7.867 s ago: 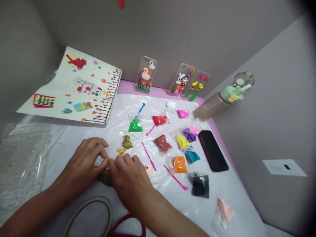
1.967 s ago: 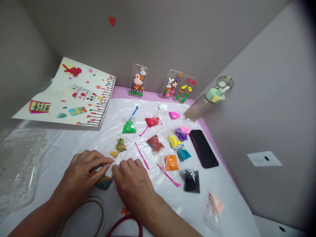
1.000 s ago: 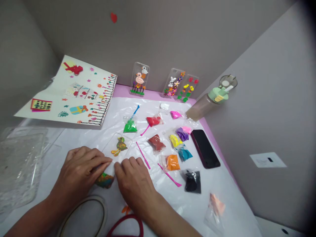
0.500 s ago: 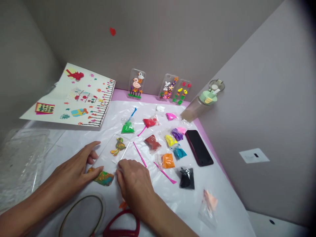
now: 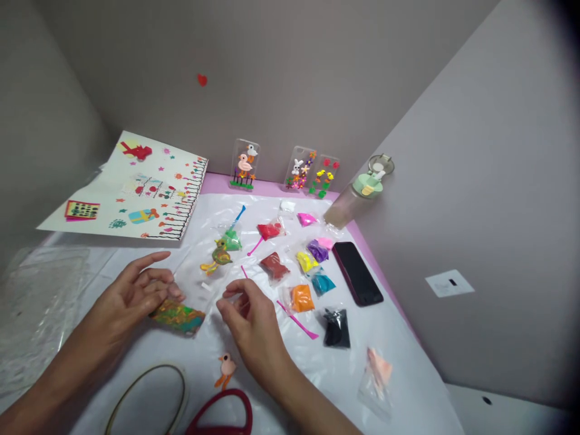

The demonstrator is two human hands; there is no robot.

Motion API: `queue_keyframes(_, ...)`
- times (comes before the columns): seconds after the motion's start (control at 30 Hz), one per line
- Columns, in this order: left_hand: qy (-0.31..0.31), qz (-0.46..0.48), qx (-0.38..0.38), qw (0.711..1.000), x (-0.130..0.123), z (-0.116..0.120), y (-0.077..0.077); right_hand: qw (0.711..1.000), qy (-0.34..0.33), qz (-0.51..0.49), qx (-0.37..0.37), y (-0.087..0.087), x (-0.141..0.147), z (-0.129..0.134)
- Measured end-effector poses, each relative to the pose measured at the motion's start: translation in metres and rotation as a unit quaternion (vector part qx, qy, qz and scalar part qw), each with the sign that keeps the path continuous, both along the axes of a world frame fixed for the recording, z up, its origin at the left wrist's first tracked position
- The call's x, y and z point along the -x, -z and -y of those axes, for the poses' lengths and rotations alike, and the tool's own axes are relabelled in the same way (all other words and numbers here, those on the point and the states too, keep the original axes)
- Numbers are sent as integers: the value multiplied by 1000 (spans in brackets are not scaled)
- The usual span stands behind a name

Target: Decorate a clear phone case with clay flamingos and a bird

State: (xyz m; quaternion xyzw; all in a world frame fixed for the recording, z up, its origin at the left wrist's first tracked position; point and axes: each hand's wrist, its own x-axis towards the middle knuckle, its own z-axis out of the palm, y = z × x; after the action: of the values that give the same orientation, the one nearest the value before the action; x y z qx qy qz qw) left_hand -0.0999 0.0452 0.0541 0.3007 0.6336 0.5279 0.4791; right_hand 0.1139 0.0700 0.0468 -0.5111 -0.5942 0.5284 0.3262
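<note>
Left hand [image 5: 129, 296] at lower left, palm turned up-ish, fingers [image 5: 154, 279] spread wide and holding nothing, tips just at the left edge of the clear phone case [image 5: 194, 284], which lies flat on the white plastic sheet [image 5: 281, 362]. A clay duck [image 5: 219, 257] sits on the case near its 1 o'clock corner. Marbled clay slab [image 5: 177, 318] lies at the case's 7 o'clock, right under the left fingers; contact unclear. Right hand [image 5: 254, 320] is at the case's 4 o'clock, thumb and index pinched narrow; can't tell if anything is between them. Peach clay bird [image 5: 225, 368] lies on the sheet at 6 o'clock from the case, near a red loop handle [image 5: 222, 411] and an oval hoop [image 5: 147, 399]. Clay bags run from 12 to 3 o'clock of the right hand: green bag [image 5: 231, 241], red bag [image 5: 269, 230], brown bag [image 5: 274, 266], orange bag [image 5: 302, 298], black bag [image 5: 336, 328]. Pink modelling tool [image 5: 296, 320] lies just beside the orange bag. Black phone [image 5: 357, 273] at the sheet's 3 o'clock side, bottle [image 5: 357, 196] behind it. Decorated phone cases [image 5: 299, 170] stand upright along the wall on the pink surface [image 5: 217, 184], a decorated card [image 5: 136, 187] at 10 o'clock, a clear plastic tray [image 5: 36, 308] at 9 o'clock.
</note>
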Motion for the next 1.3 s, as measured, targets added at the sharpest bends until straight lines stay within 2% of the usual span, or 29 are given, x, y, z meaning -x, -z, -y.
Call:
queue_keyframes(0.1, 4, 43, -8, 999, -5, 6, -4, 979, -2, -159, 125, -1, 1, -6)
queue_keyframes(0.2, 35, 27, -28, 999, -6, 9, 6, 954, -12, -232, 192, -2, 2, -8)
queue_keyframes(0.3, 76, -47, -16, 996, -5, 10, 17, 952, 17, -239, 191, -4, 2, -9)
queue_keyframes(0.37, 48, -168, -39, 984, -7, 12, 18, 952, 31, -239, 190, -4, 1, -9)
queue_keyframes(0.43, -1, -330, -119, 936, -13, 15, 14, 949, 38, -246, 196, -4, 1, -9)
queue_keyframes(0.5, 9, -441, -223, 869, -22, 17, 7, 945, 40, -258, 200, -3, 2, -10)
queue_keyframes(0.57, 50, -489, -284, 823, -29, 16, 2, 942, 36, -268, 199, -3, 2, -9)
queue_keyframes(0.67, 87, -522, -304, 792, -35, 12, 1, 940, 17, -276, 199, -3, 2, -8)
queue_keyframes(0.87, 92, -562, -303, 764, -31, 8, 9, 946, -10, -266, 183, -2, 1, -5)
queue_keyframes(1.03, 94, -572, -308, 754, -28, 9, 11, 951, -14, -252, 180, 0, 2, -4)
queue_keyframes(1.3, 107, -543, -265, 789, -28, 10, 3, 952, -18, -238, 190, -1, 5, -1)
